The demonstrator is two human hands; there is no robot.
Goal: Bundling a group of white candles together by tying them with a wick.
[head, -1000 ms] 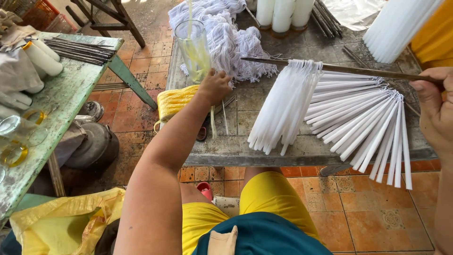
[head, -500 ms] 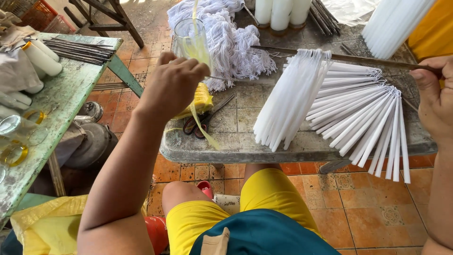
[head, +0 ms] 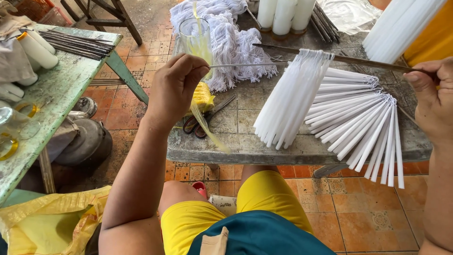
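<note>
Stone surface (head: pixel 245 141): one glass (head: pixel 193 35), one scissors (head: pixel 207 118). Left hand (head: pixel 172 89) fingers pinching thin rod (head: pixel 245 65); right hand (head: pixel 436 99) fingers gripping candle stick (head: pixel 349 60).

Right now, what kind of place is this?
Probably a small candle-making workshop: thin white taper candles hang by their wicks from a rod, thick white candles stand behind, and a heap of white wick string lies on the worn table.

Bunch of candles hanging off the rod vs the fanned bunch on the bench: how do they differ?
The hanging candles sit close together and point down-left from the rod; the fanned candles spread wide, lying on the bench. The hanging ones stay above the bench top; the fanned ones overshoot its front edge. Both are thin, white, tapered, and gathered at one end by their wicks.
</note>
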